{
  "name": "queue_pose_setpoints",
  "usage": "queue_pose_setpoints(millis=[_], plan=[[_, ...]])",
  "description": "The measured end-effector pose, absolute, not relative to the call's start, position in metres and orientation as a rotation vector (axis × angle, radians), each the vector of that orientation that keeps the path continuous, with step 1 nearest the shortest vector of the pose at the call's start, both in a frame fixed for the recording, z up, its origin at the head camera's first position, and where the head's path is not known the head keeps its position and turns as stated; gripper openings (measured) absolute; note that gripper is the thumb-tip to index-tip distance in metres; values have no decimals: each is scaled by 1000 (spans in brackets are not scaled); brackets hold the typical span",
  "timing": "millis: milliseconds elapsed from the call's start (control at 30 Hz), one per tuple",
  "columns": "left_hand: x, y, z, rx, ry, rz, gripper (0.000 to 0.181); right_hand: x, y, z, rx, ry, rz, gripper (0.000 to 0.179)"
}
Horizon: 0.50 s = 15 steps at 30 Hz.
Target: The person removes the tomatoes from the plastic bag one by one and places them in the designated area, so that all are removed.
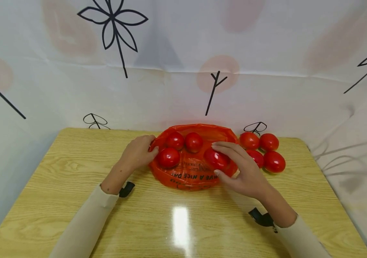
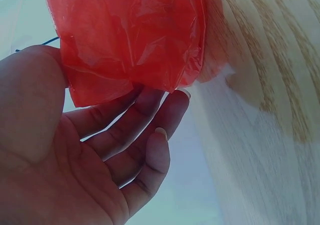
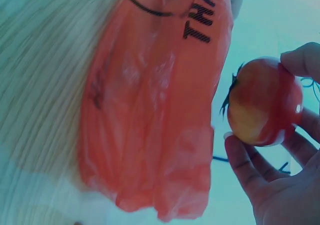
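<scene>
A red plastic bag [image 1: 199,180] with black printing lies wide open on the table, three red tomatoes [image 1: 194,142] inside it. At its left rim my left hand [image 1: 139,152] pinches the plastic; in the left wrist view the thumb is on one side of the bag [image 2: 130,40] and fingers are behind it. My right hand [image 1: 243,172] holds another tomato [image 3: 265,102] between thumb and fingertips, over the right part of the bag's mouth. That tomato has a yellowish patch and dark green leaves at its stem end.
Just right of the bag, several more tomatoes [image 1: 274,162] sit close together on the wooden table [image 1: 99,215]. Behind the table's back edge hangs a pale cloth [image 1: 177,93] with black plant drawings.
</scene>
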State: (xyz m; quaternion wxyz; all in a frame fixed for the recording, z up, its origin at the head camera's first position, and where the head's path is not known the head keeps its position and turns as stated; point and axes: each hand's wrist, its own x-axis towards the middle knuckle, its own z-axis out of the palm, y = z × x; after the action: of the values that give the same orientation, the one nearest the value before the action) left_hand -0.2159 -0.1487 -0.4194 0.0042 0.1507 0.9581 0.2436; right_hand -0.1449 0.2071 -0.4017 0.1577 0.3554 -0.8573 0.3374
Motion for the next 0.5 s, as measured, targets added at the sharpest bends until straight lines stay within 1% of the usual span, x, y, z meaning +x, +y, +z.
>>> queue_pose_setpoints(millis=[500], plan=[[-216,-149,-419,478,2989,767,19,-147,234,-405,997,-2389,966,71]])
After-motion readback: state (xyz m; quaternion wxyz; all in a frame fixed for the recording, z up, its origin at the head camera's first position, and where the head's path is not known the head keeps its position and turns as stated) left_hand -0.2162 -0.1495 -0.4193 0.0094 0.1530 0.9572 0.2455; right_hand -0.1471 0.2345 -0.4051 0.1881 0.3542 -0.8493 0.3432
